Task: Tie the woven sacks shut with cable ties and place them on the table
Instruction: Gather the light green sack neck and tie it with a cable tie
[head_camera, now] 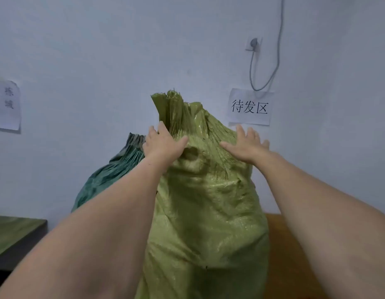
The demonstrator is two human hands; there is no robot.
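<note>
Atop green sack (pixel 209 212), either side of neck: left hand (pixel 163 144), right hand (pixel 246 145) flat, fingers straight.

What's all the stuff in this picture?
light green sack: one, light green, upright in the middle, neck gathered
dark green sack: one, dark green, behind it on the left
brown table: one, brown, lower right
dark table: one, greenish top, lower left
paper signs: two, white, on the wall, left and right
wall socket: one, white, upper right wall
cable: one, grey, looping down from the socket
left hand: one, on the light green sack beside its neck
right hand: one, flat on the sack's upper right
</note>
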